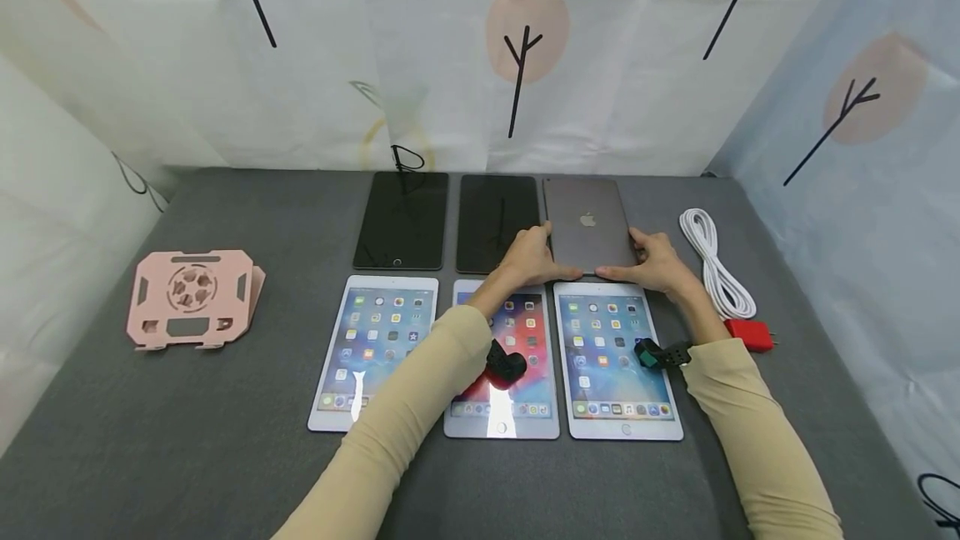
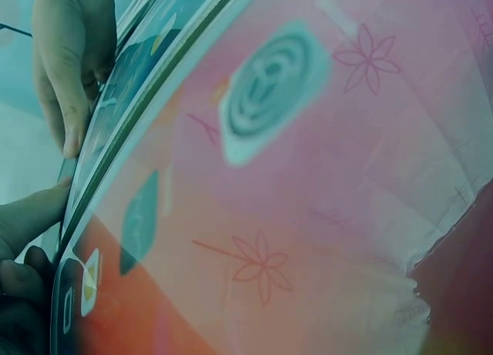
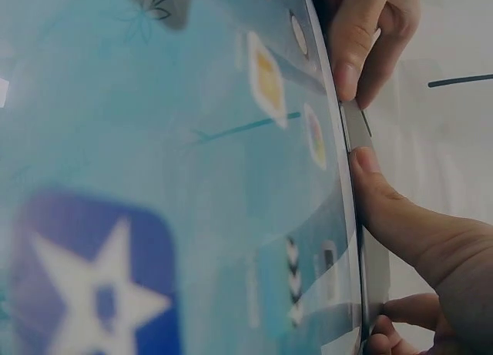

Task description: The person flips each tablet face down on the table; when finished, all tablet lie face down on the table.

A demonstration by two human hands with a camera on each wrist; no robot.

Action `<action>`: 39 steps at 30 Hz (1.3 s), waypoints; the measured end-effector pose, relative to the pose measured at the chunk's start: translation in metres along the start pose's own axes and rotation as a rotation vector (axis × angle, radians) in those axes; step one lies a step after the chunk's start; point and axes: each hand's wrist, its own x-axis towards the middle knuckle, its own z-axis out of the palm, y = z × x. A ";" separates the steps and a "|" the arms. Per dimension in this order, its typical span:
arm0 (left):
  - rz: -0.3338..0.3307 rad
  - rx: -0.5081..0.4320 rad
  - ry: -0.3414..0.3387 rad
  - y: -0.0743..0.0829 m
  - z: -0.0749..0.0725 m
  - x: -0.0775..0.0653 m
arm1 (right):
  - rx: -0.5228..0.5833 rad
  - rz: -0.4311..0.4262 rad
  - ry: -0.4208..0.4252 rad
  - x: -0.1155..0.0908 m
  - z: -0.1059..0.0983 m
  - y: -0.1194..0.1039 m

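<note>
A grey tablet [image 1: 588,227] lies back side up at the rear right of the row, its apple logo showing. My left hand [image 1: 534,257] holds its near left corner, thumb along the near edge and fingers at the left side. At the opposite near corner my right hand [image 1: 656,263] grips the right side, its thumb also on the near edge. Both thumb tips almost meet there. Close under my wrists lie two lit white tablets, one with a red screen [image 1: 525,340] and one with a blue screen [image 1: 615,357].
Left of the grey tablet are two dark-screened tablets [image 1: 401,219]. Another lit white tablet [image 1: 378,348] lies at the front left. A pink stand [image 1: 191,297] sits far left. On the right are a coiled white cable [image 1: 716,265] and a red charger plug [image 1: 750,334]. Fabric walls [image 1: 450,65] border the table.
</note>
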 end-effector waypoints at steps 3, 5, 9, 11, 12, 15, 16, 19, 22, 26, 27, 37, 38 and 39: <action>-0.009 -0.007 0.003 0.001 0.001 -0.001 | -0.006 0.005 0.002 0.000 0.001 0.000; -0.011 -0.005 0.009 0.001 0.002 -0.001 | -0.008 0.010 0.005 -0.001 0.002 -0.001; -0.016 0.004 0.023 0.000 0.002 -0.002 | -0.006 0.014 0.019 -0.004 0.002 -0.006; -0.011 0.008 0.027 -0.001 0.002 -0.002 | -0.005 0.006 0.035 -0.006 0.003 -0.008; -0.006 0.007 0.027 -0.002 0.001 -0.003 | -0.007 -0.002 0.044 -0.007 0.003 -0.010; 0.018 0.003 0.021 -0.003 0.000 -0.004 | -0.016 -0.025 0.073 -0.009 0.005 -0.015; 0.033 -0.017 0.013 -0.005 -0.001 -0.005 | -0.019 -0.032 0.079 -0.011 0.006 -0.017; 0.076 -0.095 -0.021 -0.010 -0.004 -0.008 | -0.023 -0.048 0.080 -0.014 0.008 -0.025; 0.125 -0.182 -0.049 -0.016 -0.008 -0.014 | -0.021 -0.074 0.067 -0.016 0.011 -0.033; 0.181 -0.172 -0.044 -0.023 -0.016 -0.022 | -0.001 -0.114 0.053 -0.019 0.015 -0.043; 0.190 -0.159 -0.038 -0.024 -0.018 -0.024 | 0.003 -0.122 0.050 -0.020 0.016 -0.046; 0.158 -0.035 0.045 -0.044 -0.058 -0.047 | 0.033 -0.184 0.030 -0.020 0.031 -0.067; 0.151 -0.027 0.049 -0.047 -0.063 -0.049 | 0.038 -0.184 0.027 -0.019 0.033 -0.069; 0.146 -0.018 0.052 -0.050 -0.067 -0.051 | 0.040 -0.181 0.023 -0.019 0.034 -0.071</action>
